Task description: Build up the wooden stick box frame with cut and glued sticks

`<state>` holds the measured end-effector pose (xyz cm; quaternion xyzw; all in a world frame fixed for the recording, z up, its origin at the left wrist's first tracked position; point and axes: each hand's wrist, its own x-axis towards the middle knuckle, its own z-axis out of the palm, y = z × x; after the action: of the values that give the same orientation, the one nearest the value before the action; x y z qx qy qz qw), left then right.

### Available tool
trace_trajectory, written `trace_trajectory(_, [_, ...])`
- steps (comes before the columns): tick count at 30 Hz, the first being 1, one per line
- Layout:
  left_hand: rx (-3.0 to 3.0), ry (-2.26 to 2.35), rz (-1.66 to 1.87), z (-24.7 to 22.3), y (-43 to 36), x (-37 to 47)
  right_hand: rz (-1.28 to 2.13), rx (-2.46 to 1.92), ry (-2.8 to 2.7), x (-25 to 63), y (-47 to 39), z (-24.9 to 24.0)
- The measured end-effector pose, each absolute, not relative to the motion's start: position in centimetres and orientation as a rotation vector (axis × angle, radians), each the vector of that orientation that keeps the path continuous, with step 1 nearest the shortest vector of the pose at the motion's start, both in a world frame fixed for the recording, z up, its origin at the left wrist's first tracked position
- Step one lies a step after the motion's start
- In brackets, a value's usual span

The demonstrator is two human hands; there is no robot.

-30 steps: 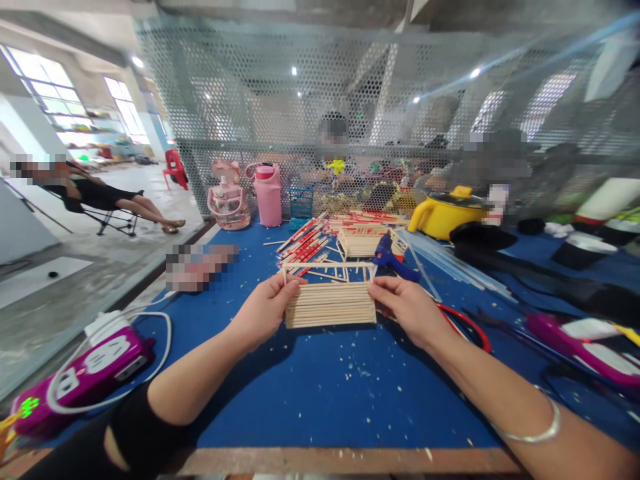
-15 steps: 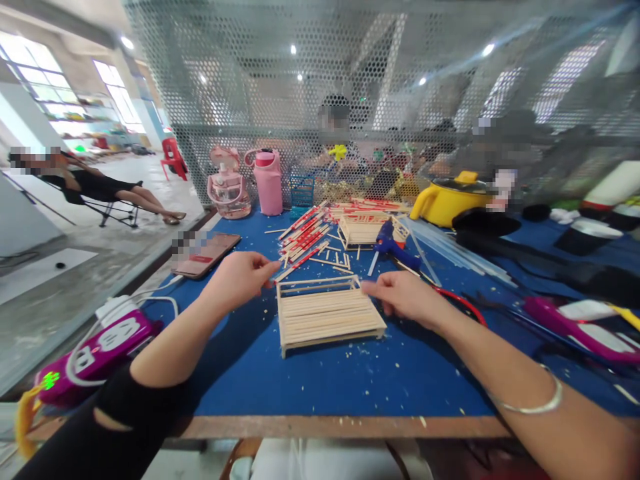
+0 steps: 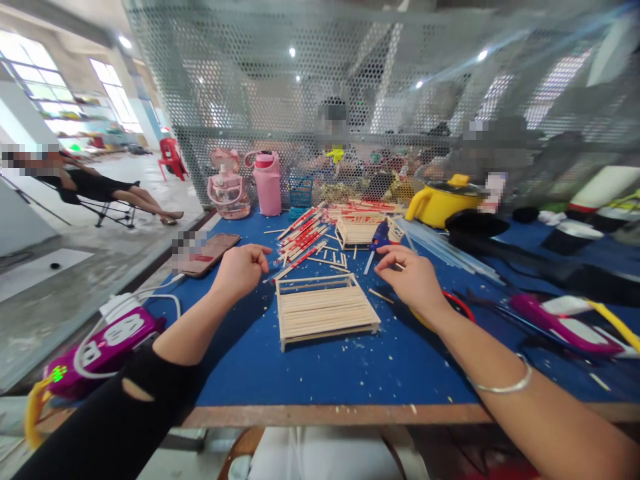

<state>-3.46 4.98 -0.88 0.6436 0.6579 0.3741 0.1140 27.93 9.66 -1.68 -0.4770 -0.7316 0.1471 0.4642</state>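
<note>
A small bed-like frame of pale wooden sticks (image 3: 327,310) stands on the blue table, with a slatted top and a raised rail at the back. My left hand (image 3: 245,268) hovers left of its back corner, fingers loosely curled in; nothing shows in them. My right hand (image 3: 407,273) is beyond the frame's right side, its bent fingers somewhat apart. Those fingers are just in front of the blue glue gun (image 3: 381,235), whose handle is partly hidden behind them; contact is unclear. One loose stick (image 3: 381,295) lies between the frame and my right hand.
Red-marked sticks (image 3: 303,237) and a second stick frame (image 3: 357,232) lie behind. Around them are a phone (image 3: 213,253), a purple power strip (image 3: 107,340), pink bottles (image 3: 269,183), a yellow pot (image 3: 443,205) and clear glue sticks (image 3: 445,250). Perforated mesh (image 3: 250,73) rises at the back.
Both hands have drawn away from the stick frame. My left hand moved left and up; my right hand moved right and farther back toward the glue gun. The frame stays put.
</note>
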Motion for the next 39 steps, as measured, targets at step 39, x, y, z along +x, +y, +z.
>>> trace_trajectory(39, [2.089, 2.116, 1.079, -1.5, 6.3, -3.1, 0.314, -1.112, -1.846, 27.1, 8.6, -1.8])
